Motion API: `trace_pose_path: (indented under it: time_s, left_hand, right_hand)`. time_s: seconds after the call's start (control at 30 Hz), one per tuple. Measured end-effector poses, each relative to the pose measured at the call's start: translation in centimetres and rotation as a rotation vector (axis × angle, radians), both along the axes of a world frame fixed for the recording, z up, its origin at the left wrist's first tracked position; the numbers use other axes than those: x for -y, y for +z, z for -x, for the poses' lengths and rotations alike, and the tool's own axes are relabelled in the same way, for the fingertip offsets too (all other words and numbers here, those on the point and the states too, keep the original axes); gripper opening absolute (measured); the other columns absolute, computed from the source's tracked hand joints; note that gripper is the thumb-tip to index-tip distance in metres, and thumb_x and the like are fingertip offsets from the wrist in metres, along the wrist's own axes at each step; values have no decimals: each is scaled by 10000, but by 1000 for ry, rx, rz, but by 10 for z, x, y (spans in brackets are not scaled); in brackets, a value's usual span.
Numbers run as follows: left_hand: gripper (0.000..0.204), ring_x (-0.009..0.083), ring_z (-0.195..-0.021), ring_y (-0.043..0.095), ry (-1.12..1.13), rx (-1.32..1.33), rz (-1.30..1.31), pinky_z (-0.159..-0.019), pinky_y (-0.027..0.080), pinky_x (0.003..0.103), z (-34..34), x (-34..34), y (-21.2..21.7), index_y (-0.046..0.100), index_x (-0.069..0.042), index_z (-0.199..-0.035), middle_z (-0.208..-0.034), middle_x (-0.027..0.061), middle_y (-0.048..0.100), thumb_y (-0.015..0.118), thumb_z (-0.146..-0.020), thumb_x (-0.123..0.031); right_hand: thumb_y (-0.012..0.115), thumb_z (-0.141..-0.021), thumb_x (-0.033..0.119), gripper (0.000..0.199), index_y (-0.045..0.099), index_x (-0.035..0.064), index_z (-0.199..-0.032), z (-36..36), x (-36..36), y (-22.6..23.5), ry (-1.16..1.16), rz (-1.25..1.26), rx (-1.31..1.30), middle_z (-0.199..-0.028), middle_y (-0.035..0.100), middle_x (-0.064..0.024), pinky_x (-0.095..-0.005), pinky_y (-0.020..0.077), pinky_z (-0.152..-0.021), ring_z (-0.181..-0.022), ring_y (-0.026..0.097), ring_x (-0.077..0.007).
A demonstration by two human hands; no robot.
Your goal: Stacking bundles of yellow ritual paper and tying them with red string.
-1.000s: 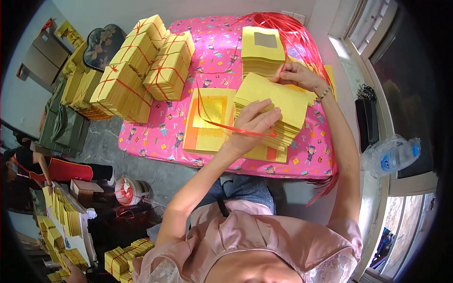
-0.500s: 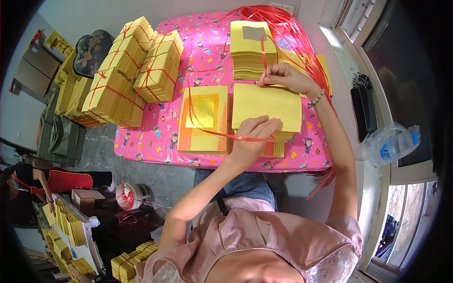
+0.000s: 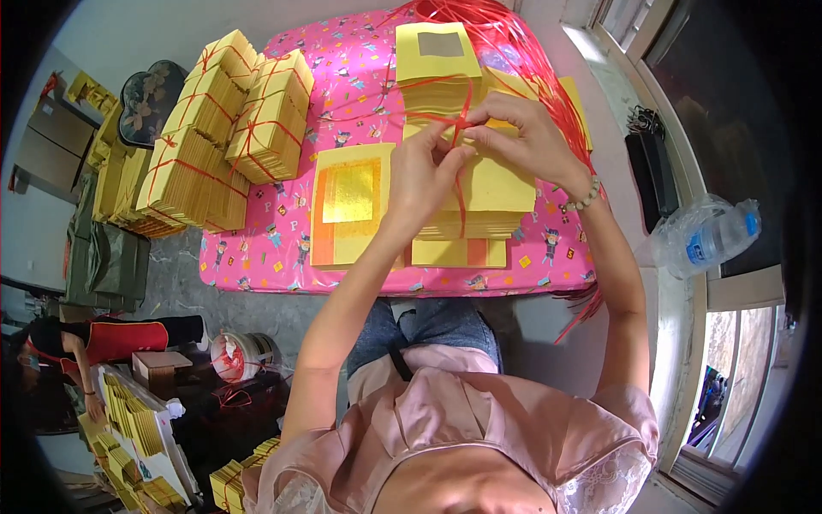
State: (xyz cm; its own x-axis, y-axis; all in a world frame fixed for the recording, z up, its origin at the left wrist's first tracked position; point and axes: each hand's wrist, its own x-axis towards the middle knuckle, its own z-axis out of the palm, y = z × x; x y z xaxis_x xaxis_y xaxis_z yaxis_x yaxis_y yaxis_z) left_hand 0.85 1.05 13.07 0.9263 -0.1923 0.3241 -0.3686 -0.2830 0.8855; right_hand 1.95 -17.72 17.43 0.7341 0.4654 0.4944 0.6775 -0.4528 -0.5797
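Both hands meet over a thick stack of yellow paper (image 3: 501,190) on the pink table. A red plastic ribbon (image 3: 462,199) runs across the stack's top and down its near side. My left hand (image 3: 421,176) has its fingers closed on the ribbon, partly hiding them. From the right, my right hand (image 3: 524,141) pinches the ribbon where its strands cross; a loose end trails out to the left. To the left lies a pile of yellow paper with a gold foil square (image 3: 351,194). Beneath the worked stack, more yellow sheets with an orange strip (image 3: 477,252) stick out.
Tied yellow bundles (image 3: 190,141) stand at the table's left. Behind my hands is another yellow stack with a grey square (image 3: 440,44), beside a heap of red ribbons (image 3: 522,43). A plastic-wrapped bottle (image 3: 711,240) sits right. Another person (image 3: 111,343) works at lower left.
My left hand has risen from the stack's near edge to meet my right hand above it. The ribbon strands are now brought together and crossed on top. The view has shifted slightly.
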Motion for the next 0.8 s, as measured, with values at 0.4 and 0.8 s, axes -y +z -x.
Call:
trace_pose_path:
  time_s: [0.4,0.8]
  left_hand:
    - [254,260,-671,693,-60,34,-232,-639,526,355,-11,-1,11,703,11,-1064,-774,179,702,692,-826,-77]
    - [198,160,-770,698,-112,9,-147,-703,526,290,-17,0,3,735,-22,-1039,-858,109,740,655,-896,-135]
  right_hand:
    - [680,-880,187,220,631,-25,-908,20,-10,-6,-27,-37,58,-815,640,-114,-344,509,-715,-755,651,-257]
    - [853,-567,569,1209,279,55,-1499,17,19,-24,-46,507,87,-1394,415,-215,-473,287,-1118,-1327,388,-377]
